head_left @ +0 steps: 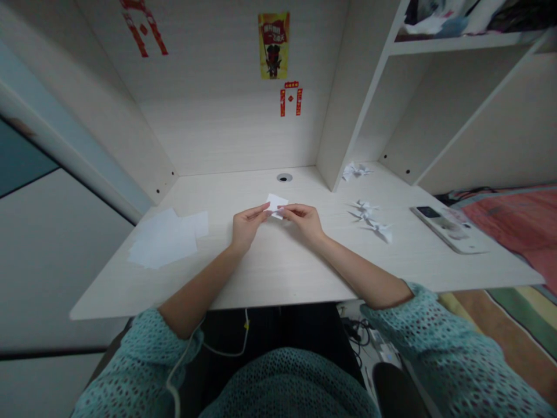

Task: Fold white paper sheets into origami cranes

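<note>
Your left grip (249,225) and your right grip (306,219) are both grasping the small white paper (274,200), thumb and fingers pinched on it from either side. The paper sits between your fingertips, at about one to two o'clock from the left grip and ten o'clock from the right. Most of what you can see of it rises past the fingertips toward twelve o'clock; a small corner shows below them at six. You cannot tell whether it touches the worktop (261,273), and your fingers hide its folds.

Taking the paper as the centre of your clock, loose sheets (165,239) lie overlapping between eight and nine o'clock, well apart from your left grip. Folded pieces (382,231) lie near three to four o'clock, beyond your right grip, with a further cluster (357,170) at two, by the foot of the divider (343,116). Farther out, around three, is a flat white item (452,232). The cable hole (284,177) is at twelve.
</note>
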The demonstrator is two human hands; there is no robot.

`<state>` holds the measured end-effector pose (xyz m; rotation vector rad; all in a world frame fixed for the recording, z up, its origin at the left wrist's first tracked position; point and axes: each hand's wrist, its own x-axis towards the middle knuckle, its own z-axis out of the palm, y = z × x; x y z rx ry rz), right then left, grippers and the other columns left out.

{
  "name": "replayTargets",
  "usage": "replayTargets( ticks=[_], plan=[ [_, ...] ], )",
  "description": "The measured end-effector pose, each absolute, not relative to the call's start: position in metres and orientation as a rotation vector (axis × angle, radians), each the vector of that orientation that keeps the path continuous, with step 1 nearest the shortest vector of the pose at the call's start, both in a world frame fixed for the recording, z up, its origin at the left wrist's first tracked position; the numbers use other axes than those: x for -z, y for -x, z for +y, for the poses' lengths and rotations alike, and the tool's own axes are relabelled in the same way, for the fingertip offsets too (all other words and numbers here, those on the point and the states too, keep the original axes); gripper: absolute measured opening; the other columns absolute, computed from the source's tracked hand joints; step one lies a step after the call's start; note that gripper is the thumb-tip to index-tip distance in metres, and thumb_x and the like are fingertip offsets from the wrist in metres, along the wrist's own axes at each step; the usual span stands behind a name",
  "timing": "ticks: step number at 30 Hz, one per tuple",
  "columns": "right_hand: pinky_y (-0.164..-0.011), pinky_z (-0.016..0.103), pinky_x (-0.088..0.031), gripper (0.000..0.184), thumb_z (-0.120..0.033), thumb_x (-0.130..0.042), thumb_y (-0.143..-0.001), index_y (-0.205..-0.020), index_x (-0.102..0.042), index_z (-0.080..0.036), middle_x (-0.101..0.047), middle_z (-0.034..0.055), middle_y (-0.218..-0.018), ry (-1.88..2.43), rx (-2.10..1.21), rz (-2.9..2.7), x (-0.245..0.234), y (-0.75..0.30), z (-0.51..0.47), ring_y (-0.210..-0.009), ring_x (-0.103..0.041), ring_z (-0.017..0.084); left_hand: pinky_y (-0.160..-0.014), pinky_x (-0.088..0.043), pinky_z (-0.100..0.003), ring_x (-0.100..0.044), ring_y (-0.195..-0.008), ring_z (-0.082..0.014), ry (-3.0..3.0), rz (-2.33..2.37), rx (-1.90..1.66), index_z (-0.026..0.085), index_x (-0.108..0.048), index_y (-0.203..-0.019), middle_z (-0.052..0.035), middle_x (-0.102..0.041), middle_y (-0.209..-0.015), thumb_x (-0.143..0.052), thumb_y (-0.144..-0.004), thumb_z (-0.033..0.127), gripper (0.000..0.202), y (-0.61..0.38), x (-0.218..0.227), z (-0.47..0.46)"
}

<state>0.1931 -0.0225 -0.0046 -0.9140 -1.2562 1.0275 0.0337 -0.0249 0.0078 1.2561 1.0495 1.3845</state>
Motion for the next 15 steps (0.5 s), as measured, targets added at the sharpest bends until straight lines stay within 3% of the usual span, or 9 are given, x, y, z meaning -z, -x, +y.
replayTargets(
  ticks=[7,15],
  plan=[
    [-0.062,0.026,-0.044,0.026,-0.043,-0.071,-0.063,-0.071,-0.073,-0.019,-0.068,0.0021,-0.065,0.955,-1.078,-1.209,0.0070,-0.1923,-0.0225,-0.060,-0.057,0.012,-0.087,-0.048,-0.035,-0.064,-0.090,-0.0205,-1.319,1.089,-1.367,0.019,-0.071,-0.093,-0.0064,-0.071,-0.096,-0.074,-0.062,0.026,0.032,-0.0333,-0.0074,-0.0273],
    [-0.071,0.030,-0.046,0.021,-0.039,-0.073,-0.061,-0.072,-0.074,-0.021,-0.072,0.0042,-0.077,0.921,-1.034,-1.193,0.0076,-0.1894,-0.0250,-0.071,-0.063,0.017,-0.077,-0.050,-0.031,-0.064,-0.081,-0.0176,-1.324,1.106,-1.365,0.017,-0.072,-0.087,-0.0065,-0.072,-0.088,-0.073,-0.063,0.030,0.027,-0.0329,-0.0033,-0.0244]
  ],
)
